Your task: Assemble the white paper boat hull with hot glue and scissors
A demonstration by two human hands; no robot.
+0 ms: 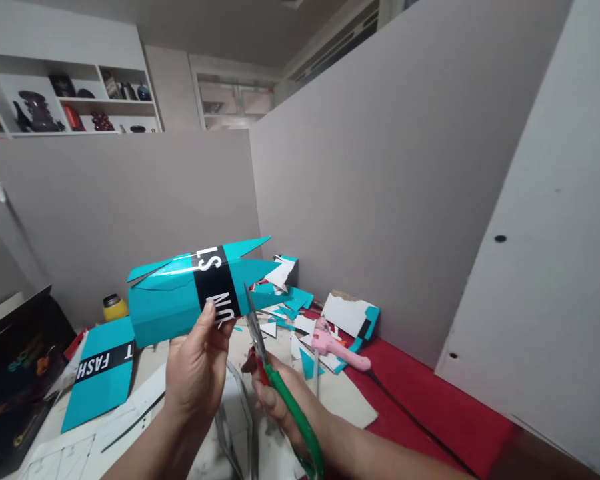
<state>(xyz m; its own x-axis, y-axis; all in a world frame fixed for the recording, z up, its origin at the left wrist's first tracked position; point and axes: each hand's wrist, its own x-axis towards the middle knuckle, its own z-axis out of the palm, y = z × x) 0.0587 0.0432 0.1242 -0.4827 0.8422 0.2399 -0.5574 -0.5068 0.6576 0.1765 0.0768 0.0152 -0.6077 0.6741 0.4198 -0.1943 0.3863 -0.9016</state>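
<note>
My left hand point(197, 365) grips a teal cardboard box point(180, 297) with a black band and white letters, held up over the desk with its cut, pointed flaps aimed right. My right hand point(270, 393) is closed around green-handled scissors point(280, 387). Their blades point up and reach the lower edge of the box at the black band.
A teal lid piece point(100, 373) lies flat at left beside a yellow jar point(114, 307). Teal and white scraps point(290, 307) and a pink glue gun point(337, 347) with a black cord lie on the red mat point(430, 400). Grey partition walls point(380, 200) enclose the desk; a black case point(10, 367) stands at far left.
</note>
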